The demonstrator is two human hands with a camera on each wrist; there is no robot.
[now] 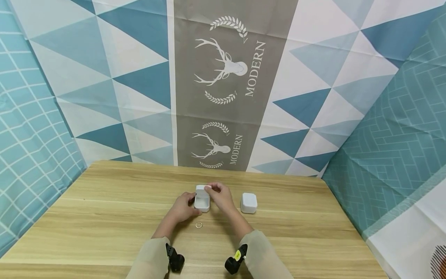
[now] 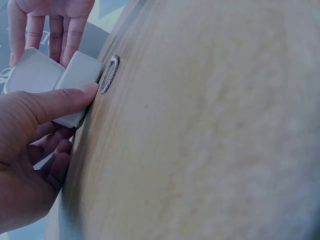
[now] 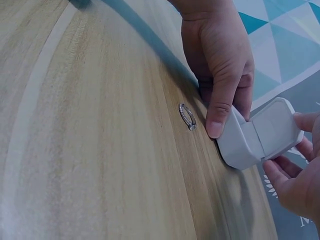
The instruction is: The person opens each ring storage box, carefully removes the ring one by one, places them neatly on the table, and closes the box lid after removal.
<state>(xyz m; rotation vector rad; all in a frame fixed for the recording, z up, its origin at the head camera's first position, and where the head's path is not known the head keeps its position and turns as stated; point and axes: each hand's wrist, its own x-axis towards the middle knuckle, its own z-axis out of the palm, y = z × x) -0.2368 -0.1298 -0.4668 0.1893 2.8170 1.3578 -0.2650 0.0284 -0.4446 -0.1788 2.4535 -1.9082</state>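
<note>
A small white ring box [image 1: 202,204] stands on the wooden table with its hinged lid [image 3: 278,127] raised. My left hand [image 1: 182,207] grips the base of the box, its thumb across the near side and the other fingers around the far side. My right hand [image 1: 221,196] pinches the raised lid between thumb and fingers. A ring [image 1: 199,225] set with small stones lies on the table just in front of the box; neither hand touches it. In the right wrist view the ring [image 3: 187,116] shows a larger stone at one end.
To the right of my right hand stands a second white box [image 1: 249,203], closed. The wooden table [image 1: 104,217] reaches back to a patterned cloth wall [image 1: 223,116]. Blue cloth hangs along the left [image 1: 28,116] and right sides.
</note>
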